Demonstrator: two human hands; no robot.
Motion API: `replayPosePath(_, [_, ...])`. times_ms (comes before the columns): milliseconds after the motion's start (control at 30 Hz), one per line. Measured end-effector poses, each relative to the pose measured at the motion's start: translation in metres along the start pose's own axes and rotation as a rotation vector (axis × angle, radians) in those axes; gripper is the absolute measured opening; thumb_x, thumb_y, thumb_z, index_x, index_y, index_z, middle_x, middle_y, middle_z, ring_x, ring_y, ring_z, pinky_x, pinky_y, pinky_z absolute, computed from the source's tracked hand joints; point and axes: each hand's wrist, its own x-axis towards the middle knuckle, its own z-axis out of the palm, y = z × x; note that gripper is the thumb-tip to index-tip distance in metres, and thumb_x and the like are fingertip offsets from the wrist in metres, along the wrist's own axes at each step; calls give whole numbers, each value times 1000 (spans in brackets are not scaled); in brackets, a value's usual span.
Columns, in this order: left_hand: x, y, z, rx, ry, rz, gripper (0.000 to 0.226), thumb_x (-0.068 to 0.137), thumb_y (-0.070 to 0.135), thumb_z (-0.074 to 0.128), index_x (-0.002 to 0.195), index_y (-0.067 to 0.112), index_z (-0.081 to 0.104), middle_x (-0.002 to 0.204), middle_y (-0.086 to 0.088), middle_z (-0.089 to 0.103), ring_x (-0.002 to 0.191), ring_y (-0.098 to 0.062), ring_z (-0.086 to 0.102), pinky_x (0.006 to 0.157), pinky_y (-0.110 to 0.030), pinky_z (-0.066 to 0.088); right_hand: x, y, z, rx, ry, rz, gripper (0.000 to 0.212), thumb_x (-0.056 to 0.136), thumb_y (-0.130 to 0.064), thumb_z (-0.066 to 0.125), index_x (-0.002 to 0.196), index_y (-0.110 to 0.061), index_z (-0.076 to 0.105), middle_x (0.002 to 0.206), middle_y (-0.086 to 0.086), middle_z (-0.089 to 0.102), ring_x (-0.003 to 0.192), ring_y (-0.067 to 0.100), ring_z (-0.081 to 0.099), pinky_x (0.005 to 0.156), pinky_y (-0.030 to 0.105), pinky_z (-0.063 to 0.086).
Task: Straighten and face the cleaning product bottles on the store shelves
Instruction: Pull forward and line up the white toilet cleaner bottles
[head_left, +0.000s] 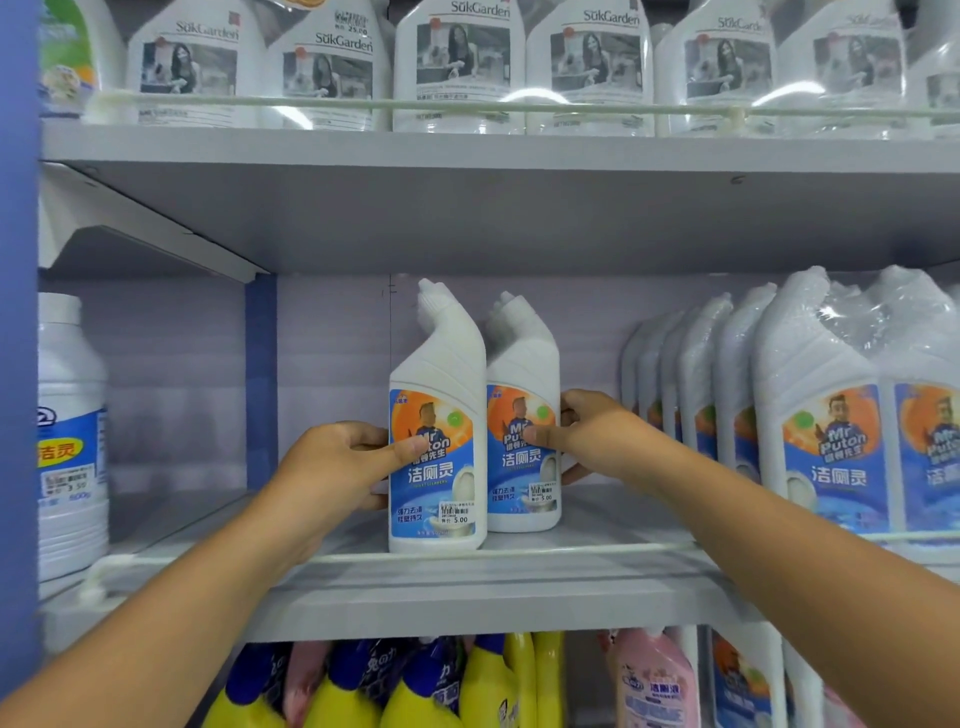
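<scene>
Here, at the far left of the frame, a squat white jug (70, 431) with a blue label stood on the middle shelf (467, 597), well apart from the rest. Left of centre, the left hand (332, 467) gripped the front toilet-cleaner bottle (437, 452), thumb pressed across its label and fingers curled round its left side. That bottle stood upright near the shelf's front rail (519, 555), label facing outward, neck angled to the upper left. Just beside it, slightly farther back and touching it, stood the second toilet-cleaner bottle (522, 447), also upright and facing forward. The right hand (587, 436) held this one, thumb on the label, fingers wrapped round its right side. At the right of the frame, shrink-wrapped packs of the same bottles (831, 415) stood in a row. Across the top, clear SukGarden bottles (457, 67) lined the upper shelf; along the bottom, yellow bottles (493, 691) and a pink pouch (654, 680) showed.
</scene>
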Motion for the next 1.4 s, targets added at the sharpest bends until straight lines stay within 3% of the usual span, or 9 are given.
replayPosePath(300, [-2, -2, -2, 101, -49, 0, 26, 85, 34, 80, 105, 24, 70, 103, 8, 76, 98, -10, 72, 89, -40, 61, -20, 1, 5, 59, 61, 87, 35, 88, -23, 78, 117, -12, 62, 110, 7, 74, 94, 22, 74, 81, 44, 64])
replayPosePath(467, [-15, 4, 4, -13, 92, 65, 38, 86, 34, 79, 118, 18, 68, 112, 4, 74, 97, -9, 72, 85, -35, 60, -50, -7, -7, 90, 115, 45, 50, 87, -27, 78, 129, -11, 57, 112, 7, 69, 100, 20, 71, 84, 40, 63])
replayPosePath(600, [-43, 3, 17, 141, 249, 205, 53, 76, 58, 81, 119, 38, 59, 131, 18, 60, 117, -9, 63, 99, -42, 53, -87, -5, -21, 186, 124, -45, 50, 90, -26, 76, 132, -9, 57, 119, 8, 68, 102, 22, 72, 86, 43, 63])
replayPosePath(767, [-126, -3, 84, -83, 231, 503, 35, 87, 36, 77, 115, 47, 60, 132, 17, 60, 122, 2, 60, 101, -17, 48, -155, 27, -44, 411, 249, -192, 27, 94, -12, 69, 120, -9, 65, 114, 17, 72, 100, 27, 74, 82, 41, 63])
replayPosePath(900, [-175, -38, 156, -342, -11, 272, 43, 71, 30, 71, 113, 21, 69, 110, 8, 75, 101, 2, 69, 80, -7, 50, -216, 84, -55, 527, 297, -192, 33, 79, -25, 71, 110, -15, 69, 105, 12, 76, 96, 27, 75, 78, 39, 63])
replayPosePath(1067, [-180, -94, 243, -360, -159, -2, 24, 87, 1, 71, 107, 14, 68, 101, 5, 77, 98, -6, 72, 72, -12, 55, -233, 190, -61, 493, 369, 102, 19, 89, -9, 70, 108, -12, 71, 102, 12, 76, 95, 31, 73, 77, 40, 64])
replayPosePath(1167, [-171, -121, 291, -289, -201, -85, 23, 89, 15, 76, 106, 28, 69, 106, 16, 75, 106, -2, 69, 84, -17, 56, -225, 247, -74, 466, 378, 279, 18, 93, -9, 70, 110, -11, 70, 101, 11, 76, 97, 32, 72, 78, 43, 64])
replayPosePath(1267, [-151, -149, 334, -237, -167, -166, 24, 86, 25, 80, 106, 34, 69, 114, 9, 73, 116, -11, 67, 103, -39, 53, -215, 293, -93, 424, 366, 392, 21, 93, -11, 69, 113, -13, 67, 100, 5, 77, 93, 25, 74, 78, 40, 64])
replayPosePath(1400, [-126, -166, 386, -161, -81, -245, 37, 84, 39, 79, 117, 38, 62, 126, 11, 67, 122, -10, 62, 104, -50, 53, -196, 343, -116, 366, 332, 443, 17, 91, -10, 70, 106, -17, 66, 103, 9, 73, 96, 27, 72, 82, 42, 63])
